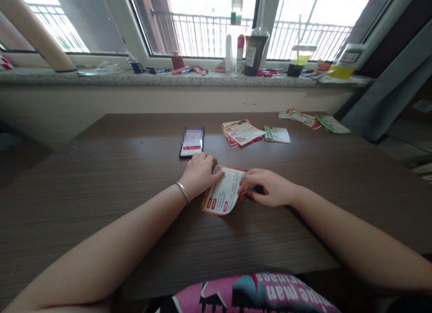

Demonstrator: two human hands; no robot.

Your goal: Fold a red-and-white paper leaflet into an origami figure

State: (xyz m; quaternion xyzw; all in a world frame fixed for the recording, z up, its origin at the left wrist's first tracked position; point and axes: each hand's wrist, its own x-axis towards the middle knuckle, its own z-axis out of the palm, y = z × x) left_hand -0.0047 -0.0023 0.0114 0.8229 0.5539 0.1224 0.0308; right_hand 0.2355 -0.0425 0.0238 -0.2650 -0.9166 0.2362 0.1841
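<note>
A printed paper card (225, 191), off-white with an orange and red border and red labels, lies on the table in front of me. My left hand (201, 171), a silver bangle on its wrist, rests over the card's upper left edge with the thumb on top. At the card's right side, my right hand (265, 187) pinches the edge between thumb and fingers. The lower right part of the card curls up off the table there. Its exact grip point is partly hidden by the fingers.
Beyond my left hand lies a phone (192, 144) with a lit screen. Farther back are a stack of similar cards (243, 133), a small green-and-white pile (277, 135) and loose packets (332, 124). Cups and bottles, including a dark cup (254, 54), line the windowsill (151, 79).
</note>
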